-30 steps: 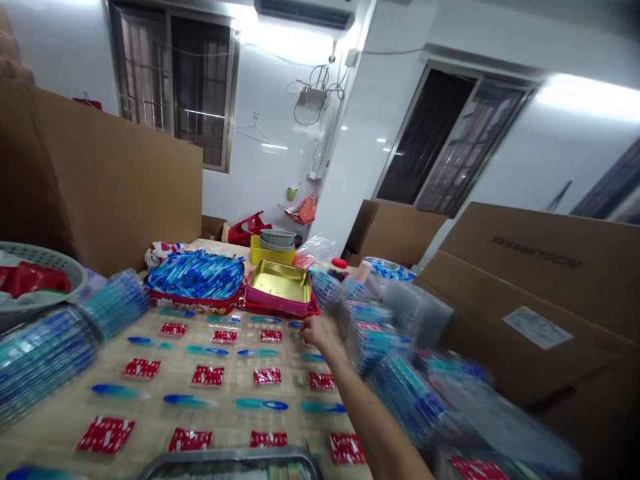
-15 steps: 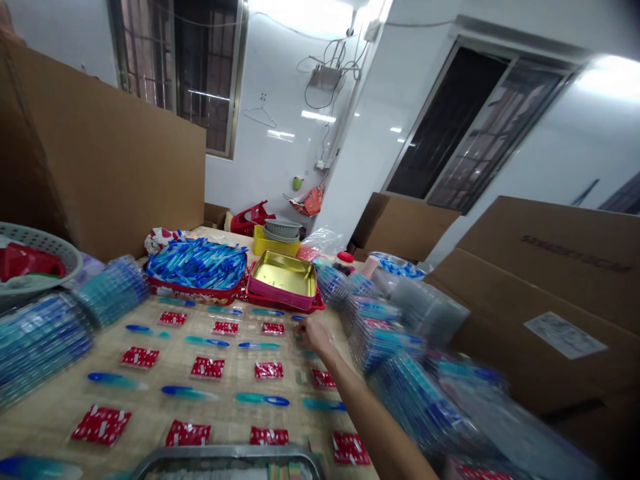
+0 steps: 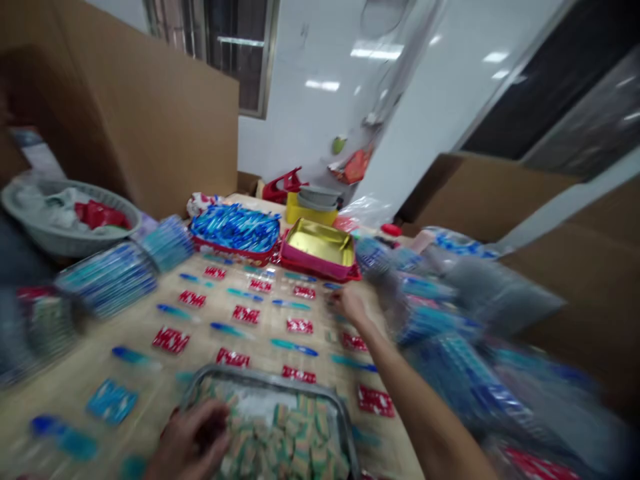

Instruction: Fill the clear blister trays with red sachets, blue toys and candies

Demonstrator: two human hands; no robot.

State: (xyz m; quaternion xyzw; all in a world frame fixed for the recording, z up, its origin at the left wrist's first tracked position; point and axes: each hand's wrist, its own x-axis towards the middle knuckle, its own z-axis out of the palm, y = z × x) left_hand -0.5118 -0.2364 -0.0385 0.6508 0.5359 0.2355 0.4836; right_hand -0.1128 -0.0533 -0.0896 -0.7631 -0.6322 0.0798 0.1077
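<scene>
My right hand (image 3: 350, 305) reaches out over the table to the far right end of the rows of clear packets, its fingers curled down onto a packet there; motion blur hides what they hold. My left hand (image 3: 193, 443) rests at the near edge of a metal tray (image 3: 345, 427) filled with small green and tan pieces, fingers bent into the pile and blurred. Rows of clear packets with red labels (image 3: 245, 313) and blue pieces (image 3: 294, 347) cover the tabletop between the hands.
A red tray of blue tubes (image 3: 235, 230) and an empty gold-lined pink tin (image 3: 320, 250) stand at the back. Stacks of filled packets lie left (image 3: 107, 280) and right (image 3: 450, 347). A grey basket (image 3: 70, 220) sits far left. Cardboard sheets (image 3: 150, 127) wall the table.
The view has tipped down and swung right, bringing the metal tray and my left hand into sight. My right hand stays at the far right packets.
</scene>
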